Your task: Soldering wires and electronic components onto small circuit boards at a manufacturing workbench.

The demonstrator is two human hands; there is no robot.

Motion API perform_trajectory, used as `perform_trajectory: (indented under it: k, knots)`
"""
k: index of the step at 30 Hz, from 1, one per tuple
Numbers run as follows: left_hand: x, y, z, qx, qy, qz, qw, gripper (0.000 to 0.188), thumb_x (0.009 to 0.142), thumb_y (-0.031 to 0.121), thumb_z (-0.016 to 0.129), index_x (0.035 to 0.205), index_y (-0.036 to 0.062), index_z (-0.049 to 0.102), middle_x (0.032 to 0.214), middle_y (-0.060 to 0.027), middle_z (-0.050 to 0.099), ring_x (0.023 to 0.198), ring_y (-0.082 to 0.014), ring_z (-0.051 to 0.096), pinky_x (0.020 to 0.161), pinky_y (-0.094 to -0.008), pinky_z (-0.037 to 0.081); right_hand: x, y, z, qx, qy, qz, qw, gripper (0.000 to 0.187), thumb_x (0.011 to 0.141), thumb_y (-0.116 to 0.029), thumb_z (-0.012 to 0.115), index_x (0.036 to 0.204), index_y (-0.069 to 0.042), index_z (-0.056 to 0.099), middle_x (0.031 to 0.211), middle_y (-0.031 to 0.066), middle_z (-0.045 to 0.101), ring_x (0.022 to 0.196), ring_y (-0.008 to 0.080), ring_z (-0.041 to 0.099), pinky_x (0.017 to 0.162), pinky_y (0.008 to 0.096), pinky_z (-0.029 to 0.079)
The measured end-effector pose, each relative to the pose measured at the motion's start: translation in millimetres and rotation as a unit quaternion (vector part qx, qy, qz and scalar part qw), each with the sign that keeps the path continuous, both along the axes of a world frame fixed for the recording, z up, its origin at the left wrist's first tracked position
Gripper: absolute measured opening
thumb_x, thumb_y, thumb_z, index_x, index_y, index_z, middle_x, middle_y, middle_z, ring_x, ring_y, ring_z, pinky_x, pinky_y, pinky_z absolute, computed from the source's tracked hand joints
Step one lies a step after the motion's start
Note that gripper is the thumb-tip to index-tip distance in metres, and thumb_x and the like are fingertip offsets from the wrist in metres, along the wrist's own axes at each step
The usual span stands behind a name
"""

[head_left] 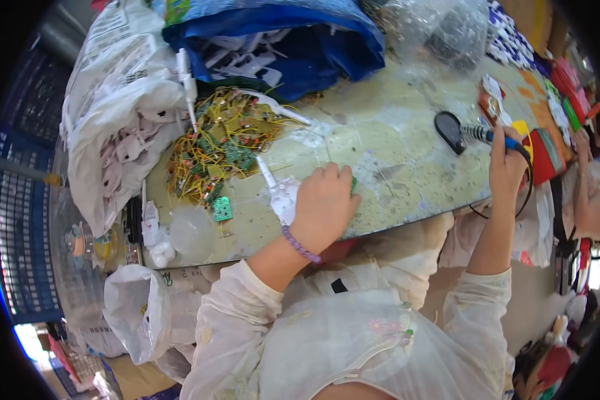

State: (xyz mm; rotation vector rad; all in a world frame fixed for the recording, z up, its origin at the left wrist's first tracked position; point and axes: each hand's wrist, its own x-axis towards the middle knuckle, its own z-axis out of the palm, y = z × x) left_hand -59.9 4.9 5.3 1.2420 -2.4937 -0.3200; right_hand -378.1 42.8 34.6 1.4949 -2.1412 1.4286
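My right hand (507,167) is closed around the blue handle of a soldering iron (511,143). The iron's front end is at a metal spring holder (474,133) with a black oval base (451,132). My left hand (329,200), with a purple bead bracelet at the wrist, is palm down near the table's front edge, fingers curled. A green circuit board (354,184) shows at its fingertips, mostly hidden. Beside that hand lies a white plastic housing (285,199) with a narrow stem, partly covered by the hand.
A heap of wired circuit boards (227,143) and one loose green board (223,209) lie left on the table (393,180). Behind them stand a blue bag (280,57) and a white sack (123,133) of plastic parts. Another person's hand (583,147) is at far right.
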Motion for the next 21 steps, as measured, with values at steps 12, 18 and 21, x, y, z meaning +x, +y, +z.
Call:
perform_trajectory:
  k: [12,18,21]
  knots:
    - [43.2,8.5,22.1,0.038,0.228,0.024,0.973,0.036,0.071,0.011,0.064,0.105,0.0021,0.058,0.1,-0.0177,0.059,0.086,-0.0339,0.061,0.073,-0.0384,0.051,135.5,20.8,-31.6,0.025,-0.317,0.274,0.908,0.009,0.087,-0.007,0.063,0.095,-0.004,0.059,0.074,-0.0005,0.055,0.061,0.0048,0.049,0.053,0.0198,0.038]
    - [81.5,16.5,16.8,-0.054,0.306,0.011,0.95,0.04,0.07,0.006,0.062,0.11,0.0031,0.056,0.104,-0.0164,0.055,0.09,-0.0359,0.057,0.076,-0.0389,0.05,206.9,-124.7,8.9,0.076,0.095,0.414,0.902,0.012,0.083,-0.008,0.061,0.095,-0.003,0.062,0.085,0.0149,0.064,0.077,0.031,0.062,0.068,0.0369,0.049]
    - [91.0,25.9,5.8,0.018,0.342,0.028,0.939,0.045,0.07,0.001,0.061,0.114,0.002,0.05,0.107,-0.016,0.053,0.099,-0.0313,0.055,0.086,-0.0364,0.047,238.0,-225.9,-13.7,0.074,0.173,0.403,0.896,0.016,0.079,-0.007,0.057,0.094,-0.008,0.063,0.091,0.0152,0.065,0.085,0.0367,0.062,0.071,0.0458,0.049]
